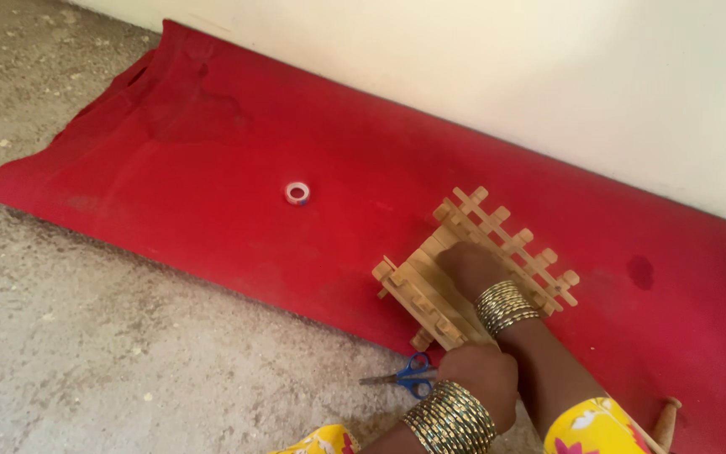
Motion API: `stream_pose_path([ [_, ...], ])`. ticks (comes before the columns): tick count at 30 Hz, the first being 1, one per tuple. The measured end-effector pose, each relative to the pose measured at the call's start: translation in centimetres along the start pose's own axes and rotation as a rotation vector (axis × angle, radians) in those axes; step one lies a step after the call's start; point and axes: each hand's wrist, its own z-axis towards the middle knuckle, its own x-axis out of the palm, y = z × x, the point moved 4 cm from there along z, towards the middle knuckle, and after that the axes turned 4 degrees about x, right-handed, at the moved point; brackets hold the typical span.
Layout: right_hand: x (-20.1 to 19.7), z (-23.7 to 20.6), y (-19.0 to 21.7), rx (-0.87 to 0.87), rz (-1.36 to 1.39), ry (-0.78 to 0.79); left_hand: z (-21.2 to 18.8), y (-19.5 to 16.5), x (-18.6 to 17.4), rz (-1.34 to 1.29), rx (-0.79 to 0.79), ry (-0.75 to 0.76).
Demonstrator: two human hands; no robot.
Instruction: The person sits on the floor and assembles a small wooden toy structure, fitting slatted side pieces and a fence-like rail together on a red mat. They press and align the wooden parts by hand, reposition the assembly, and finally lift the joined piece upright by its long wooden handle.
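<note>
Red mat (212, 168): spread on concrete floor (86, 353) along pale wall (548, 76).
Wooden stick frame (472, 269): on mat's near edge.
Right hand (468, 267): inside frame, grip undeterminable.
Left hand (485, 378): clenched at frame's near corner.
Blue scissors (409, 377): on floor beside left hand.
Tape roll (297, 192): on mat, well apart.

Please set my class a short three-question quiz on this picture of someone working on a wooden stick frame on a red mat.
1. True or false: the roll of tape touches the wooden frame.
2. Which tool lies on the concrete floor beside the left hand? A) hammer B) scissors C) ruler
3. Fill in: the right hand reaches into the ____.

Key
1. False: the tape lies apart on the red mat.
2. B.
3. Wooden frame.
</note>
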Motion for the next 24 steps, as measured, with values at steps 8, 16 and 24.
stream_pose_path([
  [8,0.7,-0.5,2.9,-0.333,0.164,-0.105,0.1,-0.1,0.0,0.082,-0.028,0.128],
  [16,3.3,-5.8,-2.9,-0.199,0.452,0.158,0.7,0.1,-0.3,0.131,-0.007,0.072],
  [24,5.4,-15.5,-8.5,0.006,0.324,0.043,0.4,0.7,-1.5,0.137,-0.044,0.106],
])
